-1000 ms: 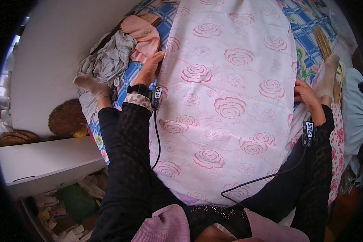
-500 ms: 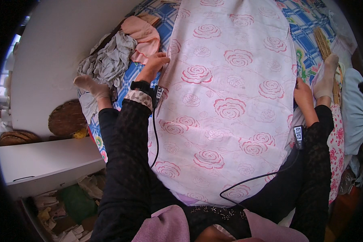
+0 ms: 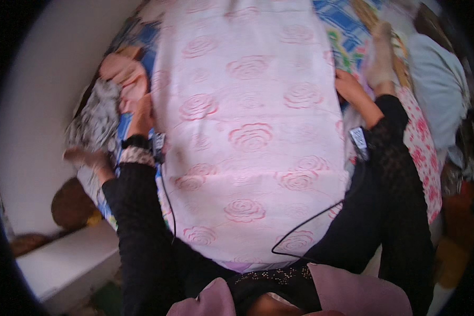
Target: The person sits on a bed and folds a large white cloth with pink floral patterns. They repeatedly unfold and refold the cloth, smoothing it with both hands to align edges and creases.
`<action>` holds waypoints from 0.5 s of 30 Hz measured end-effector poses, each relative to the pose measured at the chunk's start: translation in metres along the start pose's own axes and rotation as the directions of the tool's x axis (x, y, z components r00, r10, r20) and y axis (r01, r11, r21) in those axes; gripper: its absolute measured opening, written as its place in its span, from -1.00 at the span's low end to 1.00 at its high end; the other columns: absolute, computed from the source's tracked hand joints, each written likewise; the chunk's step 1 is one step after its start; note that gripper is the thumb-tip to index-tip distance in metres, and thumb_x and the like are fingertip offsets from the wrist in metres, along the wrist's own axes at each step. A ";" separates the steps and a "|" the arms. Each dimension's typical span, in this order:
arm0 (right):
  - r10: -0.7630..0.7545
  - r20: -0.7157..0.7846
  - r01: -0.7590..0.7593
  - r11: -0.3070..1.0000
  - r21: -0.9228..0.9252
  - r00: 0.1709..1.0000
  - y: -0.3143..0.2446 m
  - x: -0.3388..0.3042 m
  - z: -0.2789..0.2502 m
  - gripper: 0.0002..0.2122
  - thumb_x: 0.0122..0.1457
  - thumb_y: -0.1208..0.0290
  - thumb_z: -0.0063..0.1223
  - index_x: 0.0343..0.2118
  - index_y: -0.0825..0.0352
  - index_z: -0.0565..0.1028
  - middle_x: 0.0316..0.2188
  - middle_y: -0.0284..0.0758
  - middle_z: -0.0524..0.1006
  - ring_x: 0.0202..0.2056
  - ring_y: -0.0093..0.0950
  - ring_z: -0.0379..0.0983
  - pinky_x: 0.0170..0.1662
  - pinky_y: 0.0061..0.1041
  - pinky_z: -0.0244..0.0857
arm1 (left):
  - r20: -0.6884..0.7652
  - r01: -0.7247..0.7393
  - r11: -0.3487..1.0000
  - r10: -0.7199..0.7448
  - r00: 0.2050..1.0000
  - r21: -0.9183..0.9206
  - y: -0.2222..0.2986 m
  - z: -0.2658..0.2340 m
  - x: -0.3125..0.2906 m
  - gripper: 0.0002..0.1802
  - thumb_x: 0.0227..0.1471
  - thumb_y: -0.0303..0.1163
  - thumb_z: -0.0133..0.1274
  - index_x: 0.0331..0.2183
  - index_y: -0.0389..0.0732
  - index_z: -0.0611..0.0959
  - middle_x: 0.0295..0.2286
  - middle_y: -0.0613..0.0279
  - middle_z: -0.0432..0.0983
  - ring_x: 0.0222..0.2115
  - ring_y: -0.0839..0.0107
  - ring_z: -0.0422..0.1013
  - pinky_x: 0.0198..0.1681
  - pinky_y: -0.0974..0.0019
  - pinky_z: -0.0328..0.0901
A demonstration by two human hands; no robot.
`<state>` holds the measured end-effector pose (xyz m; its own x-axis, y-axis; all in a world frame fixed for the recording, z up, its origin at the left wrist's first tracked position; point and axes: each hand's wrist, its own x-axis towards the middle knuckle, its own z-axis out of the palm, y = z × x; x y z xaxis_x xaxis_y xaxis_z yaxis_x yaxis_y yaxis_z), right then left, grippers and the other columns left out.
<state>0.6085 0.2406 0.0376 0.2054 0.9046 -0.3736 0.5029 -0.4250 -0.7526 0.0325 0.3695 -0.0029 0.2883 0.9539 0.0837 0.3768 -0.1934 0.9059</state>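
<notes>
The right hand (image 3: 353, 92) is at the right edge of the rose-printed cloth (image 3: 249, 136), its fingers curled with their tips touching the border; whether this grip pinches the fabric or only rests against it, I cannot tell. The left hand (image 3: 141, 115) is at the opposite edge, slightly nearer the lap, fingers pointing away from the body; it is blurred, and I cannot tell whether its grip is closed on the cloth. The cloth, white with pinkish-red roses, lies spread between the two hands, running from the person's lap out past the top of the view, with a faint crease across its nearer part. A dark wristband (image 3: 137, 141) sits on the left wrist, and a small tag (image 3: 359, 141) is at the right one, with a black cable (image 3: 300, 225) curving over the cloth near the lap. The legs are spread around the cloth, the left foot (image 3: 84, 157) and right foot (image 3: 382, 58) both in beige socks. Beyond the left hand lie a peach cloth (image 3: 122, 71) and a crumpled grey cloth (image 3: 96, 113) on a blue checked cover (image 3: 329, 13); at far right is pale blue fabric (image 3: 434, 87).
</notes>
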 end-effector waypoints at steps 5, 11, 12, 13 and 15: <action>0.098 0.026 -0.101 0.989 0.108 0.995 -0.003 -0.006 -0.010 -0.74 0.04 0.36 -0.03 -0.22 0.36 0.50 -0.46 -0.35 0.55 -0.56 -0.50 0.47 -0.57 -0.53 0.34 | -0.397 0.348 0.935 -0.296 0.869 0.065 -0.029 0.004 0.032 -0.63 -0.01 -0.16 -0.05 -0.44 -0.29 0.64 -0.62 0.28 0.45 -0.63 0.46 0.29 -0.60 0.35 0.15; 0.083 -0.010 -0.083 0.996 -0.029 0.997 -0.007 -0.008 -0.012 -0.77 -0.01 0.45 -0.05 -0.29 0.41 0.51 -0.49 -0.22 0.56 -0.57 -0.39 0.52 -0.53 -0.43 0.45 | -0.115 0.086 0.919 -0.045 0.992 0.384 -0.013 -0.010 0.011 -0.68 0.05 -0.25 -0.08 -0.27 -0.27 0.59 -0.37 0.17 0.51 -0.36 0.37 0.38 -0.28 0.37 0.24; 0.092 0.019 -0.093 0.995 0.033 0.996 -0.007 -0.008 -0.011 -0.76 -0.02 0.42 -0.03 -0.31 0.42 0.50 -0.51 -0.23 0.56 -0.60 -0.38 0.52 -0.54 -0.43 0.45 | -0.067 0.291 0.948 -0.285 0.956 0.129 -0.008 -0.013 0.008 -0.71 0.07 -0.26 -0.09 -0.25 -0.23 0.58 -0.34 0.22 0.50 -0.32 0.40 0.38 -0.25 0.41 0.24; 0.087 0.084 -0.087 0.996 -0.001 0.993 -0.006 -0.010 -0.013 -0.75 -0.01 0.37 -0.01 -0.29 0.41 0.50 -0.51 -0.26 0.56 -0.60 -0.42 0.51 -0.55 -0.47 0.44 | 0.001 0.479 0.868 -0.483 0.875 -0.129 -0.002 -0.015 0.005 -0.74 0.07 -0.22 -0.06 -0.29 -0.14 0.60 -0.39 0.40 0.49 -0.42 0.57 0.37 -0.34 0.48 0.24; 0.160 0.193 -0.142 0.985 -0.102 0.968 -0.006 -0.011 -0.015 -0.72 0.01 0.28 0.03 -0.27 0.37 0.50 -0.52 -0.30 0.55 -0.61 -0.49 0.50 -0.58 -0.54 0.41 | 0.056 0.336 0.941 -0.337 0.940 0.028 0.003 -0.013 -0.003 -0.71 0.09 -0.18 -0.07 -0.27 -0.16 0.59 -0.36 0.37 0.50 -0.37 0.55 0.38 -0.29 0.46 0.25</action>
<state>0.6157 0.2337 0.0547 0.1173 0.8014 -0.5865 0.5513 -0.5438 -0.6327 0.0213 0.3687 0.0050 0.1933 0.9487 -0.2503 0.4760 0.1324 0.8694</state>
